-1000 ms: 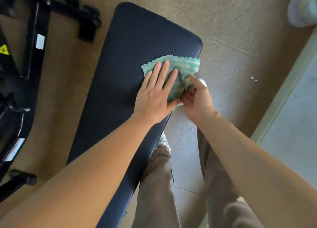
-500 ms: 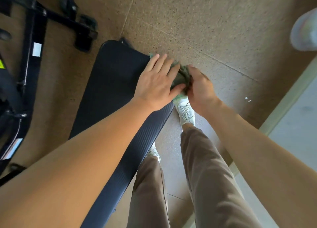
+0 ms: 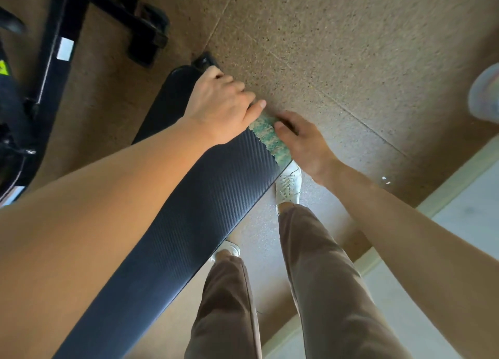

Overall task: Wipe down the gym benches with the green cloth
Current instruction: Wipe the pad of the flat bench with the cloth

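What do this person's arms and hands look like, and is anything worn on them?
The left forearm and right forearm are bare, no sleeves in view. The left hand and right hand have no gloves, and I see no watch, bracelet or rings. Below: brown trousers, white laced shoe.

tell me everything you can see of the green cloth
The green cloth is a mottled green and pale fabric with a fuzzy weave and a jagged edge. Only a strip of it shows, lying along the right edge of the black ribbed bench near its far end. The left hand covers its far part. The right hand pinches its right side, thumb on top. The rest is hidden.
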